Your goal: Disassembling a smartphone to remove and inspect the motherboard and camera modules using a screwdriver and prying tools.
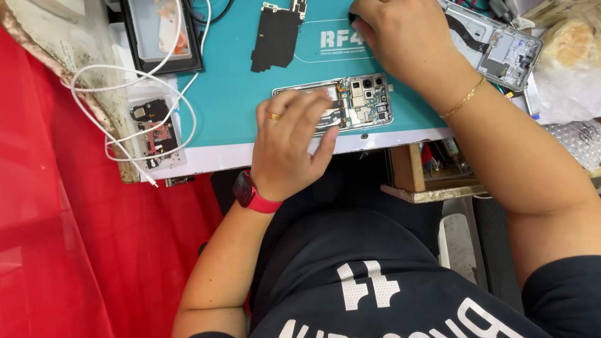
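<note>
Fingers, left hand (290, 142): curled together, pressing on opened phone (352, 103), beneath them on teal mat (237, 88).
Fingers, right hand (404, 28): bunched over mat's far edge; grip unclear.
Progress: back cover off, black shield plate (275, 33) beyond the left fingers; internals still seated.

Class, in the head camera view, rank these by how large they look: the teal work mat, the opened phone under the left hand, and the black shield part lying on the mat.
1. Teal work mat, by far the largest.
2. Opened phone, though the left hand covers part of it.
3. Black shield part.
The phone and shield part look close in size, so their order is unsure.

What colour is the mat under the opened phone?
Teal, seen in the head view: the mat lies under the opened phone.
</note>
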